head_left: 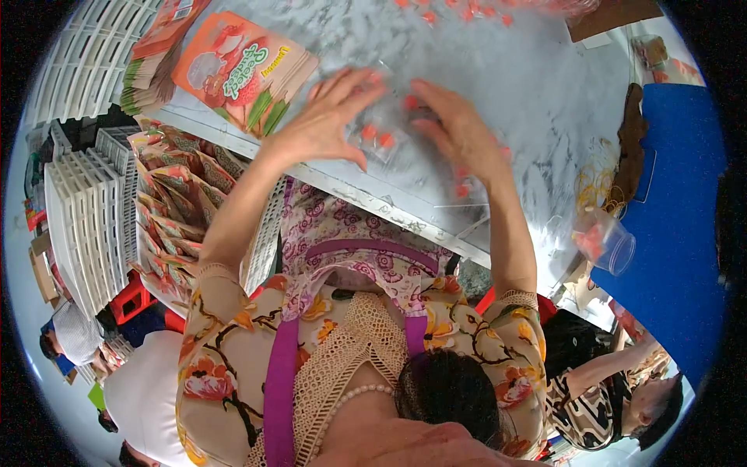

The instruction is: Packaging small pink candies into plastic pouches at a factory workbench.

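Note:
Both my hands hover over a grey marbled tabletop (537,86). My left hand (331,117) is open, its fingers spread and thumb apart, to the right of a stack of printed pouches (241,70). Opposite it, my right hand (463,132) is curved with thumb and fingers apart, slightly blurred. A red-orange piece shows at its fingertips; whether they touch it I cannot tell. Between the hands lie small red-orange pieces in clear wrapping (377,138). More red-orange pieces (462,189) lie beneath my right wrist, partly hidden.
Filled pouches (183,202) fill a crate left of the table, beside stacked white crates (85,226). Loose pieces (467,12) lie at the far edge. Rubber bands (595,183) and a clear plastic cup (607,241) sit at right, near a blue panel (677,179). Other people sit nearby.

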Motion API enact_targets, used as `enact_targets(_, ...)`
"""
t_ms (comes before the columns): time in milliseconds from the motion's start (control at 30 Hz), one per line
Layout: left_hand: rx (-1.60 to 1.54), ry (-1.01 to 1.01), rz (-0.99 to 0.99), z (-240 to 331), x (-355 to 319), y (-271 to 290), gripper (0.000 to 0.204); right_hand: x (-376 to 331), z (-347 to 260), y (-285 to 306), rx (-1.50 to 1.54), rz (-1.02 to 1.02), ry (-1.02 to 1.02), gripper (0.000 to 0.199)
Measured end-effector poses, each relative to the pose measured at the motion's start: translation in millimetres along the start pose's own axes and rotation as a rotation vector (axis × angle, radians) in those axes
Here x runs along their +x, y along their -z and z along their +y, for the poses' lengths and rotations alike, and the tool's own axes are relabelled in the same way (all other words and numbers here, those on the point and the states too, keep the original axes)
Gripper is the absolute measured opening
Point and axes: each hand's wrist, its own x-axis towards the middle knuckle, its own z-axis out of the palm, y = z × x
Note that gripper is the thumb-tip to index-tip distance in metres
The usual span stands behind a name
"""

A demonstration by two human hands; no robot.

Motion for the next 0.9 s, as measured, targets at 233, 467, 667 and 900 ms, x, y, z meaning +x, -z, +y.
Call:
enact_targets(233,-0.046,0.034,0.152,10,-1,-30,0.116,-2,7,20,0.189,-0.124,-0.125,0.044)
enact_targets(467,0.015,-0.053,0.228,49,24,-74,0.097,12,37,52,0.205,-0.229,-0.253,0.033)
enact_targets(667,-0.117,-0.199,0.196,34,64,-53,0.049,69,72,42,0.055,0.056,-0.334,0.037)
enact_targets(900,0.047,-0.072,0.528,-68,193,15,0.05,117,112,-4,-0.091,0.317,-0.076,0.051)
